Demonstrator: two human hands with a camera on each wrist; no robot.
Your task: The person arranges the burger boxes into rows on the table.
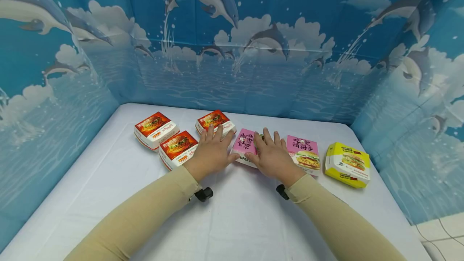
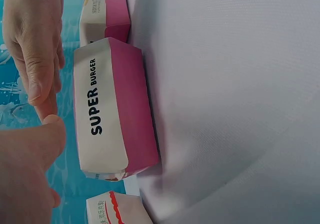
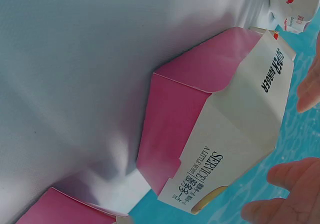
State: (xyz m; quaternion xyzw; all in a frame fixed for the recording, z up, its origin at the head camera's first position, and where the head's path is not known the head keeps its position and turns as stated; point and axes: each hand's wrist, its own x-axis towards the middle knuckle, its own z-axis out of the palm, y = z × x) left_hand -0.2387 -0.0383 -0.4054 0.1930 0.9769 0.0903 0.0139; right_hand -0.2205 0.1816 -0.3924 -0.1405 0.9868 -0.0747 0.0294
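Beige sleeves (image 1: 141, 208) angle across white table (image 1: 239, 220) — left hand (image 1: 211, 151) and right hand (image 1: 273, 158) both spread wide, palms down, nothing gripped. Pink box (image 1: 245, 143) sits between and under them: right hand nearer, covering its right part, left hand just off its left edge. Wrist views show hands hovering above — not touching, apparently. SUPER BURGER side faces sleeves; outline near square, long axis hard to call.
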